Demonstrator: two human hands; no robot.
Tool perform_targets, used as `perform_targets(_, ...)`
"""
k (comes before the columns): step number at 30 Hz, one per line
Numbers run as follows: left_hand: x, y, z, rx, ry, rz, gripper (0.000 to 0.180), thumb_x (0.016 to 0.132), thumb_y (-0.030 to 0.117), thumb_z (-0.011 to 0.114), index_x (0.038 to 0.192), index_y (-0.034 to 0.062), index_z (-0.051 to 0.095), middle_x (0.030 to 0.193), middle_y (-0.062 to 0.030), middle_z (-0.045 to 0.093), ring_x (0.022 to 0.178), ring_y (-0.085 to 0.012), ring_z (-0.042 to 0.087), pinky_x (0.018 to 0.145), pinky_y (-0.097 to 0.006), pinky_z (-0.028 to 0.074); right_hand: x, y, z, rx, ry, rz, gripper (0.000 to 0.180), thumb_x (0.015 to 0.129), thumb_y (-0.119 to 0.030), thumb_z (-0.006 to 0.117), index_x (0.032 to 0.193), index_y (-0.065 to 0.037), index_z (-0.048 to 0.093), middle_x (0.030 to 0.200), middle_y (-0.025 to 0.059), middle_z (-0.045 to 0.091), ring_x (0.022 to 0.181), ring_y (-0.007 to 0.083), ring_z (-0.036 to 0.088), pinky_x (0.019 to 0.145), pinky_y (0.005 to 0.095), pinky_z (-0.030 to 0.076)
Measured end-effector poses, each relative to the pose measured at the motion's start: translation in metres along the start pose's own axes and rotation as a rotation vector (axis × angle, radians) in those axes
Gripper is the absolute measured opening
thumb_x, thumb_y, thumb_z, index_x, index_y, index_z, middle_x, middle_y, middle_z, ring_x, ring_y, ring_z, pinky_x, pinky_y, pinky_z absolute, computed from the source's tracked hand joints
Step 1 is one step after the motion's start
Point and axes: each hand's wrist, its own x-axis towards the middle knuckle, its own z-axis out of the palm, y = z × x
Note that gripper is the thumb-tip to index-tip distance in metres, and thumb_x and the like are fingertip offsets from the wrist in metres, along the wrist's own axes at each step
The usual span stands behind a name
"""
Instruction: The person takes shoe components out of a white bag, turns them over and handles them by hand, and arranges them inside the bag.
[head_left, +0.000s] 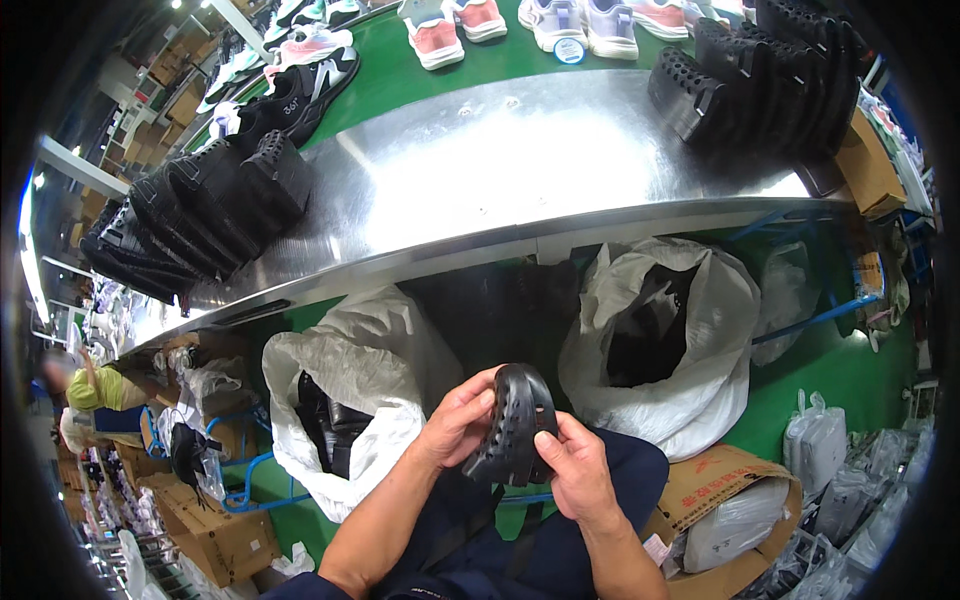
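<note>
Over my lap I hold a black, curved, hollow-looking piece with rows of round holes [512,425]; its exact kind is unclear. My left hand [455,425] pinches its upper left side between thumb and fingers. On the other side, my right hand [582,468] grips the lower edge, thumb on the near face. Beyond my hands stand two open white sacks, a left one [345,365] and a right one [715,370], both with black pieces inside. Similar black perforated pieces are stacked on the metal bench, in a left row [205,205] and a right row [765,85].
The shiny metal bench edge [420,170] curves across in front, with a green belt [390,65] carrying several sneakers [430,35] behind it. A cardboard box with wrapped items [720,500] is at lower right. Another carton [215,525] and a person in yellow-green [105,388] are at left.
</note>
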Motion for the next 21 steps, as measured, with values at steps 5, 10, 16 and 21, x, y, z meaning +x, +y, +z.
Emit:
perform_targets(5,-0.003,-0.003,-0.015,-0.073,0.089,0.021,0.043,0.096,0.021,0.064,0.135,0.0082,0.052,0.119,-0.0042,0.064,0.108,-0.0163,0.062,0.097,-0.038,0.050,0.000,0.000,0.004,0.083,0.127,-0.023,0.018,0.099,-0.007,0.057,0.114,0.003,0.060,0.101,0.0076,0.068,0.088,0.0111,0.064,0.084,0.0266,0.051)
perform_targets(10,0.000,0.005,-0.041,-0.183,0.207,0.146,0.043,0.092,0.017,0.068,0.132,0.0100,0.054,0.121,-0.0047,0.064,0.111,-0.0206,0.062,0.099,-0.042,0.050,0.015,0.003,-0.023,0.201,0.349,-0.240,0.018,0.099,-0.009,0.055,0.115,0.000,0.058,0.101,0.0054,0.067,0.088,0.0121,0.064,0.083,0.0284,0.053)
perform_targets(16,0.014,0.017,-0.053,-0.091,0.254,0.104,0.046,0.094,0.016,0.066,0.136,0.0070,0.051,0.123,-0.0062,0.064,0.112,-0.0210,0.062,0.100,-0.041,0.049,0.036,0.005,-0.091,0.363,-0.010,0.361,0.037,0.101,-0.030,0.050,0.127,-0.005,0.057,0.098,0.0052,0.064,0.080,0.0110,0.058,0.073,0.0245,0.049)
perform_targets(21,0.041,-0.007,-0.052,0.151,0.343,0.010,0.047,0.097,0.012,0.061,0.141,0.0013,0.047,0.123,-0.0072,0.063,0.111,-0.0169,0.060,0.099,-0.034,0.047,0.053,0.052,-0.050,-0.004,-0.028,0.305,0.037,0.096,-0.038,0.063,0.114,-0.006,0.061,0.091,0.0013,0.064,0.076,0.0071,0.058,0.069,0.0224,0.047)
